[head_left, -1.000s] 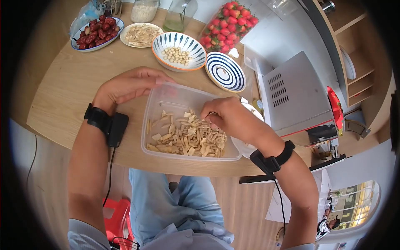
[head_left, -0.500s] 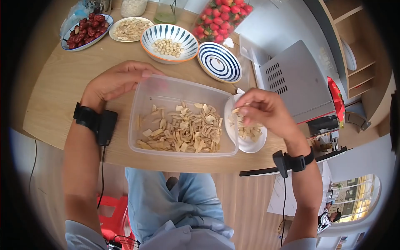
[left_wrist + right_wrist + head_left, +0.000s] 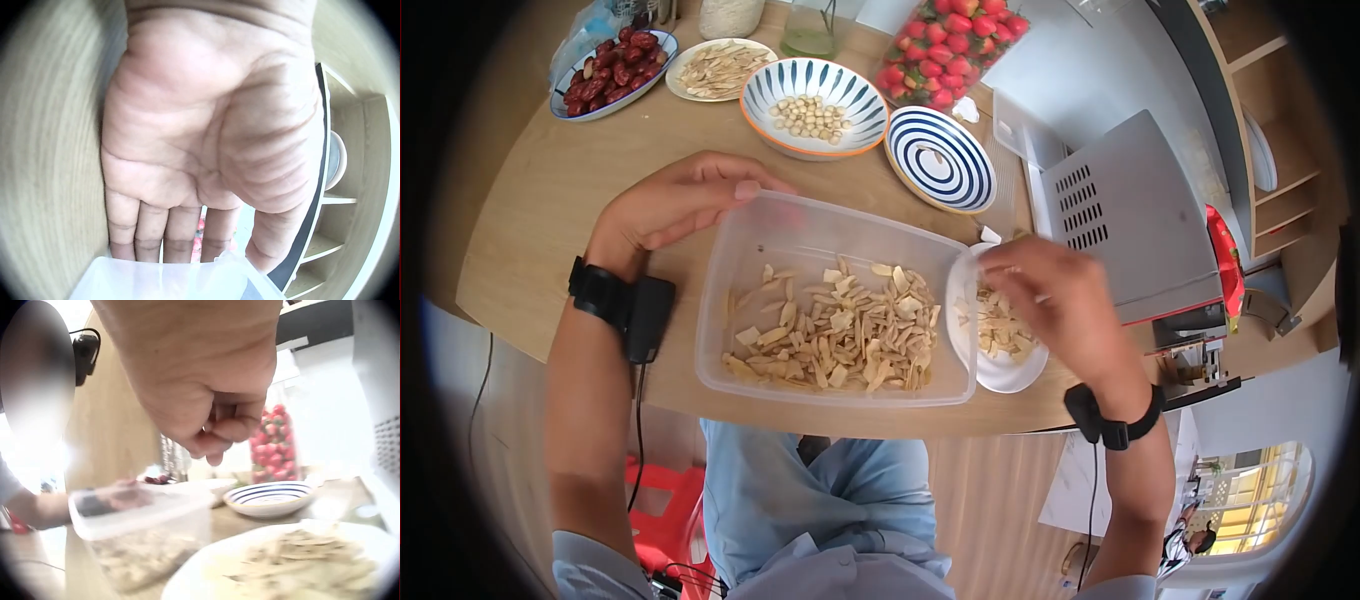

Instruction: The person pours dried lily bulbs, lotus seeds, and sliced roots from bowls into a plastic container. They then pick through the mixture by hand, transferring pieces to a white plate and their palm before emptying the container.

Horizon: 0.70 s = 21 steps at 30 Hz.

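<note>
A clear plastic container [image 3: 830, 385] on the wooden table holds a loose heap of dried, pale tan slices [image 3: 840, 330]. My left hand [image 3: 685, 200] grips its far left corner, thumb at the rim; in the left wrist view the fingers reach behind the container wall [image 3: 150, 281]. My right hand [image 3: 1055, 300], slightly blurred, hovers above a white plate [image 3: 1012, 375] just right of the container. More dried slices [image 3: 1000, 330] lie on that plate. In the right wrist view the fingers [image 3: 219, 434] are curled with tips together, and no slice shows between them.
Behind the container stand a blue-ringed dish [image 3: 970, 190], a striped bowl [image 3: 865, 130] of pale round seeds, a plate of dried slices [image 3: 720, 70] and a dish of red dates [image 3: 615, 75]. Strawberries [image 3: 940, 60] fill a clear container. A grey vented appliance [image 3: 1140, 220] stands at the right.
My right hand has gone from the slices inside the container to over the white plate, where it pinched a slice half a second ago; none shows now. The left hand keeps its grip.
</note>
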### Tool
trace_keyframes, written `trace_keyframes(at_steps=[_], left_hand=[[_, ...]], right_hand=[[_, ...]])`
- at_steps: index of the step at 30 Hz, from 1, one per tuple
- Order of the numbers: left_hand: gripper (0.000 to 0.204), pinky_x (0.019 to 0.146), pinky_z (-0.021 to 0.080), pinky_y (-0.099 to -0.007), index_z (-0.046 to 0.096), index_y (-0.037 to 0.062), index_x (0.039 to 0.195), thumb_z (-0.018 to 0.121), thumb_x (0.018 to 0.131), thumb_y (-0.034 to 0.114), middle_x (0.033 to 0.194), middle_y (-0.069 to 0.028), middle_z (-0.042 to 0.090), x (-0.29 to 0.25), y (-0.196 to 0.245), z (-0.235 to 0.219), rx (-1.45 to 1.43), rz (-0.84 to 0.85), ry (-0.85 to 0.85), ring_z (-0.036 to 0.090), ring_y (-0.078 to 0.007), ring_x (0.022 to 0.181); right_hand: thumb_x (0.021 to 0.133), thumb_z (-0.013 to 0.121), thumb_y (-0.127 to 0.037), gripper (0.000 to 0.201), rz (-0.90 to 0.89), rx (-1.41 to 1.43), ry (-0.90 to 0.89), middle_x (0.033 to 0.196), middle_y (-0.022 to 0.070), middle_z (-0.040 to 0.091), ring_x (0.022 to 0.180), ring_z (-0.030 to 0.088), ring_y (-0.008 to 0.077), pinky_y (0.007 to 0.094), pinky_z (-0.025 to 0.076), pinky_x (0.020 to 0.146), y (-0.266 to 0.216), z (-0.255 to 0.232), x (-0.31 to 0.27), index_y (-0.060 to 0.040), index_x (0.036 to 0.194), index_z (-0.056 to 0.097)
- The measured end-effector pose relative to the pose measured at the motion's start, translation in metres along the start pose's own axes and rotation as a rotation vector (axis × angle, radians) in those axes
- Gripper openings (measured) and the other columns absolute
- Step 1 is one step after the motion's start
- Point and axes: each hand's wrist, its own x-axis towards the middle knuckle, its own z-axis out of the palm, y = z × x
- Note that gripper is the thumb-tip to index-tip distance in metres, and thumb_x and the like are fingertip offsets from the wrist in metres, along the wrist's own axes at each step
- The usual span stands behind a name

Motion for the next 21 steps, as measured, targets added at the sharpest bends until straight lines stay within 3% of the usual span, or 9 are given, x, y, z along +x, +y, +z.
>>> trace_keyframes(at_steps=[2, 5, 8, 14, 17, 21], left_hand=[[0.043, 0.109, 0.05, -0.0319, 0.067, -0.0043, 0.135, 0.066, 0.105, 0.026, 0.128, -0.013, 0.073, -0.003, 0.004, 0.002, -0.002, -0.014, 0.001, 0.068, -0.0183, 0.121], [0.043, 0.108, 0.05, -0.0314, 0.067, -0.0042, 0.135, 0.066, 0.105, 0.026, 0.128, -0.0119, 0.073, -0.006, 0.01, 0.003, 0.026, -0.038, 0.014, 0.067, -0.0172, 0.121], [0.042, 0.107, 0.05, -0.0309, 0.068, -0.0041, 0.134, 0.066, 0.105, 0.026, 0.128, -0.0109, 0.073, -0.001, -0.006, -0.003, -0.013, 0.029, -0.007, 0.067, -0.0161, 0.12], [0.039, 0.105, 0.05, -0.0295, 0.068, -0.0037, 0.134, 0.066, 0.105, 0.023, 0.127, -0.01, 0.074, -0.001, -0.007, -0.005, -0.012, 0.045, -0.012, 0.067, -0.015, 0.118], [0.046, 0.109, 0.051, -0.0375, 0.066, -0.0065, 0.133, 0.069, 0.103, 0.028, 0.129, -0.0159, 0.072, 0.001, -0.009, -0.007, -0.001, 0.022, 0.001, 0.068, -0.0227, 0.122], [0.046, 0.109, 0.051, -0.0376, 0.066, -0.0062, 0.133, 0.069, 0.103, 0.028, 0.129, -0.016, 0.073, 0.0, -0.008, -0.007, -0.01, 0.032, 0.009, 0.069, -0.0228, 0.122]], right_hand=[[0.092, 0.065, -0.003, 0.025, -0.202, 0.057, -0.245, 0.116, 0.0166, 0.072, 0.105, 0.07, 0.0351, 0.0407, 0.058, 0.087, -0.014, 0.018, 0.021, -0.0006, 0.115, 0.071], [0.091, 0.059, -0.002, 0.028, -0.321, -0.122, -0.273, 0.12, 0.0182, 0.069, 0.111, 0.068, 0.0356, 0.0418, 0.057, 0.092, -0.013, 0.05, 0.034, 0.003, 0.116, 0.07], [0.083, 0.072, 0.004, 0.044, -0.269, -0.222, -0.476, 0.124, 0.0166, 0.068, 0.114, 0.067, 0.0376, 0.0439, 0.057, 0.093, -0.013, 0.056, 0.047, 0.0012, 0.126, 0.065], [0.083, 0.07, 0.006, 0.029, -0.127, -0.023, -0.553, 0.106, 0.0174, 0.069, 0.103, 0.068, 0.0388, 0.0456, 0.056, 0.088, -0.011, 0.048, 0.052, -0.0001, 0.112, 0.07], [0.087, 0.06, 0.004, 0.021, -0.129, -0.005, -0.515, 0.096, 0.0193, 0.069, 0.1, 0.068, 0.0399, 0.0443, 0.056, 0.087, -0.018, 0.044, 0.049, 0.0021, 0.103, 0.073], [0.086, 0.064, 0.006, 0.02, -0.158, 0.042, -0.474, 0.1, 0.0193, 0.072, 0.1, 0.069, 0.0393, 0.0436, 0.057, 0.087, -0.011, 0.045, 0.046, 0.0018, 0.103, 0.074]])
